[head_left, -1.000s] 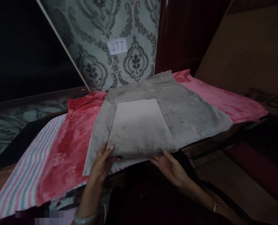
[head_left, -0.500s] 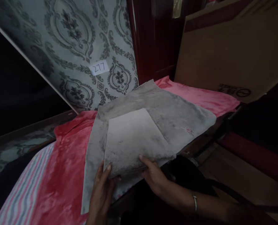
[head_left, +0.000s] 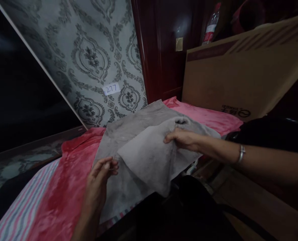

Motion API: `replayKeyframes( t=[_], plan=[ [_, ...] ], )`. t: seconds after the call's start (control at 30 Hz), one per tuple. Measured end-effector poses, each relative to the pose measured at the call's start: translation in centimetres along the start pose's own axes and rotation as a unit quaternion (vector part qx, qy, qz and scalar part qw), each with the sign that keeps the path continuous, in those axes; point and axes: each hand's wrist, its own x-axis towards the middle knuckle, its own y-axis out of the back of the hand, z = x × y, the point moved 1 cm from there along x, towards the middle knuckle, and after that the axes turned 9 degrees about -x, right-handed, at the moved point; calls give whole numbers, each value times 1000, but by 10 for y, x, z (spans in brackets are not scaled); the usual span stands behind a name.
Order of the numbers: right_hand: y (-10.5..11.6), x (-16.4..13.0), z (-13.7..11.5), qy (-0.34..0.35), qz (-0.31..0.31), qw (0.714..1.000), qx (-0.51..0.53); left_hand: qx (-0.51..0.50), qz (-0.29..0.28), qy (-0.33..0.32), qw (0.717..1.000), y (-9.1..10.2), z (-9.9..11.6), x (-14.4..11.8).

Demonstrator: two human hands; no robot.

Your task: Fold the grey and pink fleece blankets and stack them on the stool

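In the head view, my right hand [head_left: 182, 138] is closed on a light grey plush cloth [head_left: 149, 147], thumb on top. The cloth is lifted on the right, and its near corner hangs down. Beneath it a larger grey plush cloth [head_left: 129, 124] lies spread out. Left of the light cloth, my left hand [head_left: 100, 172] is over the larger grey cloth, fingers loosely curled and partly apart, with nothing visible in them. Whether its fingertips touch the grey cloth I cannot tell.
Under the grey cloth lies a red-pink plush blanket [head_left: 71, 174], with a striped cloth [head_left: 29, 197] at the left. Behind stand a patterned wall [head_left: 93, 50], a dark red door [head_left: 161, 50] and a large cardboard box [head_left: 226, 80]. A bottle [head_left: 211, 26] shows above the box.
My right hand has moved up and right, lifting and turning the light grey cloth. My left hand has let go of its left edge. The view has tilted up slightly.
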Motion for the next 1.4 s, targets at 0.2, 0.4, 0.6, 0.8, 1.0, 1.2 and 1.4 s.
replayKeyframes(
  t=[0.2,0.4,0.6,0.8,1.0,1.2,1.4],
  plan=[
    [74,-22,-76,19,102,991,-81,70,-231,-21,970,-94,9,73],
    [103,-76,-153,65,-10,931,-359,74,-398,-12,914,-185,-7,122],
    [119,-130,-184,74,-19,841,-536,-24,-501,-32,865,-238,-3,94],
    [150,-157,-152,98,-30,836,-539,-35,-502,35,864,-243,-22,48],
    [167,-197,-121,150,69,778,-606,5,-510,18,860,-258,-27,23],
    [197,-249,-109,137,156,737,-643,-49,-548,62,833,-319,-27,-7],
    [279,-304,-125,105,224,735,-631,-125,-590,87,793,-433,-29,-36]
  ],
)
